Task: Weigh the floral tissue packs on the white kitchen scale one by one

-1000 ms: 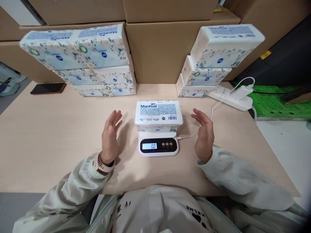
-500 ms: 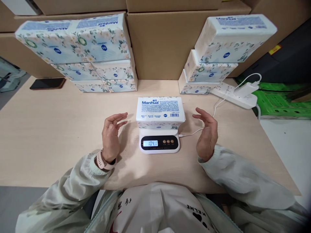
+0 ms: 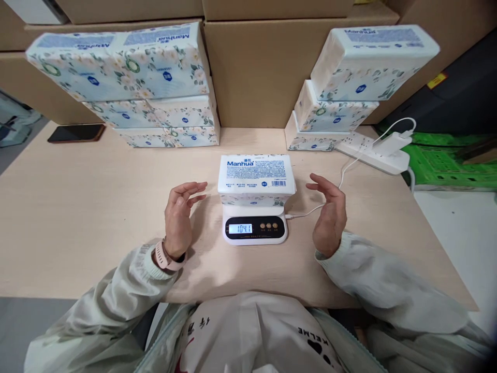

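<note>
A white tissue pack printed "Manhua" rests on the white digital scale, whose lit display reads 104.1. My left hand is just left of the pack, its fingers apart and holding nothing. To the right, my right hand is open too, with its fingertips a short gap from the pack. Neither hand touches the pack or the scale.
Stacked tissue packs stand at the back left, and a narrower stack at the back right. A phone lies at the left. A white power strip sits at the right, and a cable runs to the scale.
Both hands have shifted very slightly inward toward the pack. The pack stays on the scale and the reading is the same.
</note>
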A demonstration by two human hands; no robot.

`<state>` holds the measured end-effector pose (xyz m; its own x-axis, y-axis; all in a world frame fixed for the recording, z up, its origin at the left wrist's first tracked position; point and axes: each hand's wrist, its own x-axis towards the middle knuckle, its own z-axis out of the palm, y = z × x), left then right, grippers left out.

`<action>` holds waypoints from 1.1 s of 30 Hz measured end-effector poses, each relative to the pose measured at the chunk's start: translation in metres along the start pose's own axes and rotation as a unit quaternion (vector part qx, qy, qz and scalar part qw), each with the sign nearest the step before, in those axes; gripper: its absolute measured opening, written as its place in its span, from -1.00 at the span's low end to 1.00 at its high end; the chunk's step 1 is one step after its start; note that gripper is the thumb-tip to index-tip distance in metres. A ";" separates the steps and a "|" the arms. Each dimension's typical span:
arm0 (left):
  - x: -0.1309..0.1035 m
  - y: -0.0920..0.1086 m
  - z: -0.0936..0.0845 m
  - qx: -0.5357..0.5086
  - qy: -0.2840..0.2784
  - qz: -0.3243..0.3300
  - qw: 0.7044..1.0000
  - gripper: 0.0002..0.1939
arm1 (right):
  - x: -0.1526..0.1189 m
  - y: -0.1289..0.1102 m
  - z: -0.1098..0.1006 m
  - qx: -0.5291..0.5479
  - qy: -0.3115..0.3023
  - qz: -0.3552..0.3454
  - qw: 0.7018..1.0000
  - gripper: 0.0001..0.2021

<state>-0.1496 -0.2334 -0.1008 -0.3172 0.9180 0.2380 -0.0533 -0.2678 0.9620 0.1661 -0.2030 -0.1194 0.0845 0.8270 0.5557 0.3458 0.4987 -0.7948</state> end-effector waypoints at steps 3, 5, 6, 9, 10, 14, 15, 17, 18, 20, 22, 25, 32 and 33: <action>0.000 0.000 0.000 -0.002 -0.001 0.000 1.000 -0.57 | 0.000 0.001 0.000 0.005 -0.003 -0.005 1.000 -0.54; 0.000 -0.001 0.000 0.002 -0.002 -0.002 1.000 -0.56 | -0.001 0.002 0.000 0.005 -0.007 -0.007 1.000 -0.54; 0.000 -0.001 0.001 0.005 -0.002 -0.003 1.000 -0.55 | -0.001 0.003 0.000 0.005 -0.010 -0.009 1.000 -0.54; 0.000 -0.002 0.001 0.015 -0.009 -0.001 1.000 -0.58 | -0.001 0.004 -0.001 0.005 -0.018 -0.014 1.000 -0.54; -0.001 -0.001 0.001 0.020 -0.018 0.003 1.000 -0.59 | 0.000 0.005 -0.001 0.003 -0.023 -0.016 1.000 -0.54; 0.001 0.001 0.000 0.065 -0.097 0.027 0.993 -0.54 | 0.003 0.004 -0.002 -0.022 -0.056 -0.006 0.998 -0.51; 0.002 0.002 0.001 0.077 -0.121 0.027 0.989 -0.51 | 0.004 0.004 -0.002 -0.035 -0.068 -0.002 0.997 -0.49; 0.004 0.002 0.004 0.086 -0.167 0.014 0.982 -0.44 | 0.004 0.001 0.000 -0.063 -0.101 0.001 0.993 -0.47; 0.005 0.002 0.006 0.080 -0.191 0.004 0.978 -0.41 | 0.004 -0.002 0.001 -0.074 -0.123 0.000 0.990 -0.46; 0.005 0.003 0.012 0.065 -0.238 -0.013 0.969 -0.37 | 0.005 -0.008 0.005 -0.078 -0.171 -0.001 0.982 -0.41; 0.006 0.008 0.020 0.051 -0.271 -0.013 0.961 -0.35 | 0.009 -0.018 0.010 -0.064 -0.205 -0.007 0.977 -0.37; 0.017 0.029 0.033 0.042 -0.252 0.047 0.966 -0.37 | 0.032 -0.041 0.020 -0.051 -0.217 -0.058 0.973 -0.31; 0.160 0.103 0.026 0.087 -0.091 0.383 0.915 -0.25 | 0.167 -0.104 0.096 -0.054 -0.181 -0.212 0.959 -0.29; 0.186 0.108 0.020 0.105 -0.076 0.421 0.898 -0.27 | 0.187 -0.109 0.112 -0.056 -0.174 -0.223 0.958 -0.29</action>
<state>-0.1953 -0.0856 0.0496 -0.0278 0.4498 0.8927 0.3297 -0.8389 0.4330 0.0392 -0.0732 0.0439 -0.4044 0.5843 0.7036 0.3739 0.8077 -0.4558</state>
